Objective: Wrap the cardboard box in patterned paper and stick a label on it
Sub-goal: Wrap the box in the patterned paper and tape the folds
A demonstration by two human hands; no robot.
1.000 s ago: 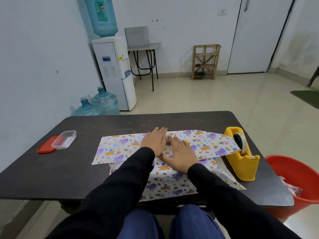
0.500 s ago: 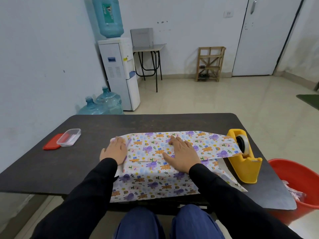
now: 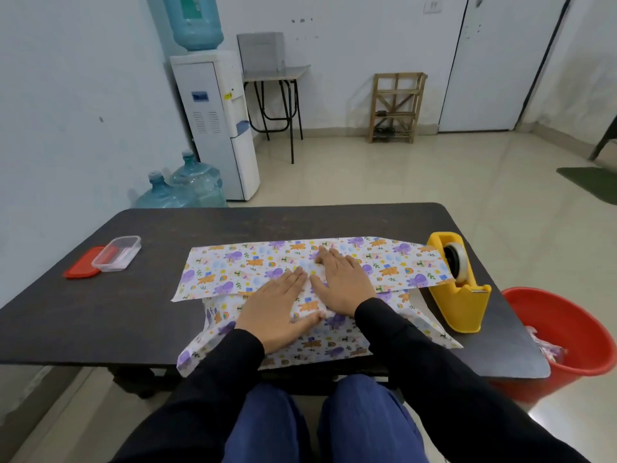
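Left hand (image 3: 273,312) back on smooth paper (image 3: 227,265)

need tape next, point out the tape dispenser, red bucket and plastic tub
tape dispenser (image 3: 464,305): head view, yellow side
red bucket (image 3: 567,325): head view, inner wall
plastic tub (image 3: 112,265): head view, near wall

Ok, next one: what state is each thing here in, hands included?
Patterned wrapping paper: folded over, lying flat on the dark table.
Left hand: open, flat on the paper.
Right hand: open, flat on the paper.
Yellow tape dispenser: upright, roll loaded.
Clear plastic container: uncovered, red lid beside it.
Red plastic bucket: holds scraps.
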